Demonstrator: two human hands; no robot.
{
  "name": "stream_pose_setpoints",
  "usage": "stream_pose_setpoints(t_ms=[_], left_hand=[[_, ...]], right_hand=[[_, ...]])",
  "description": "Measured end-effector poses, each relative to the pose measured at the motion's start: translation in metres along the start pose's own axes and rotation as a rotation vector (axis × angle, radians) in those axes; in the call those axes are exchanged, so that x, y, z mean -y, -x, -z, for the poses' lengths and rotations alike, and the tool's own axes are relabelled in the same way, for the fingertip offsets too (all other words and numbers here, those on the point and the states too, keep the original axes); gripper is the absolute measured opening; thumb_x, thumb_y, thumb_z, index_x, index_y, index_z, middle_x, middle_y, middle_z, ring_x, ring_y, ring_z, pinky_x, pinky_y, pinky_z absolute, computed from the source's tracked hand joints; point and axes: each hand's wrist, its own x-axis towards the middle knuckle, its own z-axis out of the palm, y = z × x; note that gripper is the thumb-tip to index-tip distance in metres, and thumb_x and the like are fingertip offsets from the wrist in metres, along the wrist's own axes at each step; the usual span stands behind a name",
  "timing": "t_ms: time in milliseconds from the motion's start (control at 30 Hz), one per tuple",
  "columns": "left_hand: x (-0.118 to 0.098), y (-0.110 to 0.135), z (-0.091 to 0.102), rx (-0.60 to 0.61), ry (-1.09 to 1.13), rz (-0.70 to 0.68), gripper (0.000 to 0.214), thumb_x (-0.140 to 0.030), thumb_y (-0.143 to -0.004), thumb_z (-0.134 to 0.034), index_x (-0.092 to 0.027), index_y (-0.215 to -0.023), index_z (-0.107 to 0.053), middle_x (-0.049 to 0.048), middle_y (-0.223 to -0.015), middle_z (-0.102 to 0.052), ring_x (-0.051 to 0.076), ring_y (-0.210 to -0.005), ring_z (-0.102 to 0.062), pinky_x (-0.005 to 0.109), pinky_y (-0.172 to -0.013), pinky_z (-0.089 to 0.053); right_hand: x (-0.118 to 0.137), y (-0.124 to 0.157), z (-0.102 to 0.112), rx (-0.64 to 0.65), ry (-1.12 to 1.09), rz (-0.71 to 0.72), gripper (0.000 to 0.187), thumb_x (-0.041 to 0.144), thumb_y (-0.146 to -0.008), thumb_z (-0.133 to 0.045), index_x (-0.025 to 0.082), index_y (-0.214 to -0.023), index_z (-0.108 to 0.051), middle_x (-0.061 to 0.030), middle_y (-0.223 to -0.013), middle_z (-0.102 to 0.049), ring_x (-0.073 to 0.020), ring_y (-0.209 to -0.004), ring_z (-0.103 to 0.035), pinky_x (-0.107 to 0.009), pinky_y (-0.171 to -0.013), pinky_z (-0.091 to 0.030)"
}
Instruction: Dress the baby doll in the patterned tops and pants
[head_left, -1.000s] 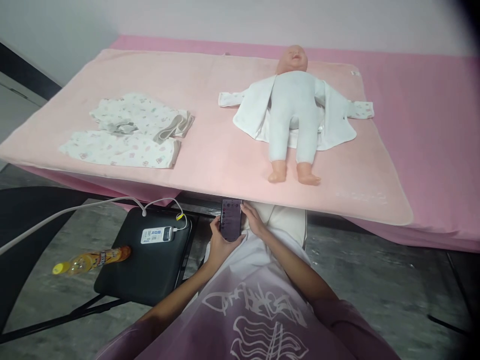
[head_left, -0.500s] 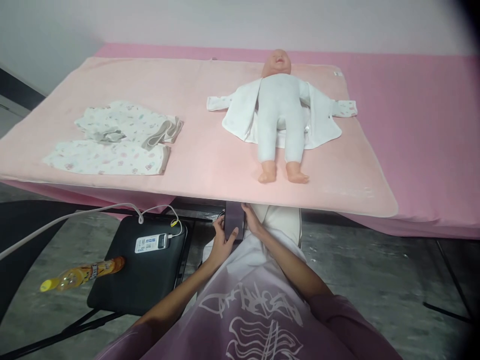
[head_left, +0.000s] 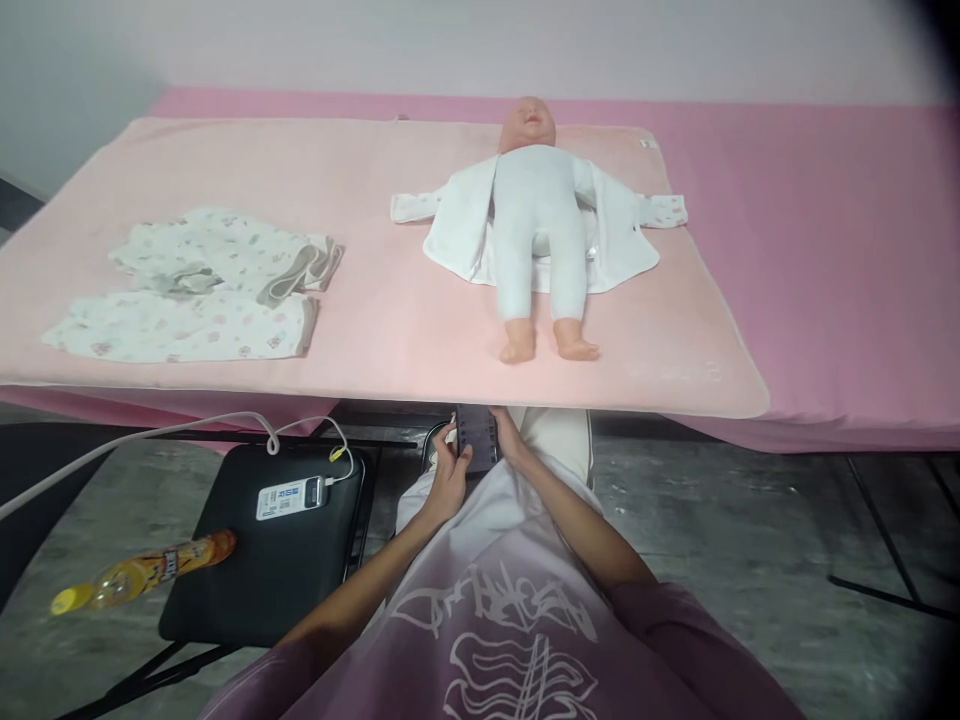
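item: phone [head_left: 477, 438], judged rigid, light, slick, breakable; we gripped its long edges, left hand [head_left: 448, 478] at 8 o'clock, right hand [head_left: 510, 440] at 3.

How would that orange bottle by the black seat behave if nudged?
The orange drink bottle lies on its side, so it would probably roll. It looks full, so it is likely heavy for its size. Much of it seems to stick out past the black seat, so a push might drop it.
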Motion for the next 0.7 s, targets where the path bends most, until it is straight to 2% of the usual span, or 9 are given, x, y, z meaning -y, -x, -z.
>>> stream_pose_setpoints(t_ms=[200,400,533,700], left_hand=[[-0.0013,0.0037,0.003,-0.02,0.016,0.037,0.071,-0.071,-0.103,-0.055,-0.026,-0.152,-0.029,0.0202,-0.156,-0.059,0.031,-0.138,-0.066,0.056,-0.123,-0.046],[-0.0008,0.0035,0.004,-0.025,0.004,0.045,0.069,-0.072,-0.104,-0.053,-0.027,-0.151,-0.032,0.0185,-0.154,-0.062,0.031,-0.138,-0.067,0.054,-0.121,-0.049],[-0.0014,0.0035,0.0036,-0.037,-0.003,0.04,0.071,-0.075,-0.103,-0.054,-0.026,-0.15,-0.033,0.0193,-0.16,-0.057,0.031,-0.147,-0.061,0.052,-0.122,-0.048],[-0.0016,0.0038,0.003,-0.039,-0.008,0.056,0.073,-0.079,-0.103,-0.054,-0.026,-0.149,-0.033,0.0182,-0.148,-0.066,0.03,-0.134,-0.07,0.053,-0.119,-0.051]], right_hand=[[0.001,0.0018,-0.002,-0.007,0.034,0.065,0.044,0.059,-0.102,-0.058,0.024,-0.121,-0.077,-0.0045,-0.122,-0.081,-0.0282,-0.127,-0.07,-0.042,-0.122,-0.049],[0.0017,0.0033,-0.0025,-0.016,0.045,0.085,0.046,0.058,-0.104,-0.057,0.024,-0.13,-0.075,-0.0042,-0.124,-0.081,-0.0274,-0.136,-0.066,-0.041,-0.128,-0.042],[0.0036,0.0045,-0.0032,-0.008,0.043,0.068,0.05,0.061,-0.103,-0.057,0.025,-0.134,-0.074,-0.0046,-0.13,-0.08,-0.0285,-0.138,-0.066,-0.042,-0.128,-0.043],[0.0067,0.0059,-0.0044,-0.015,0.064,0.049,0.056,0.067,-0.101,-0.058,0.027,-0.137,-0.073,-0.0046,-0.135,-0.079,-0.031,-0.141,-0.064,-0.045,-0.131,-0.041]])
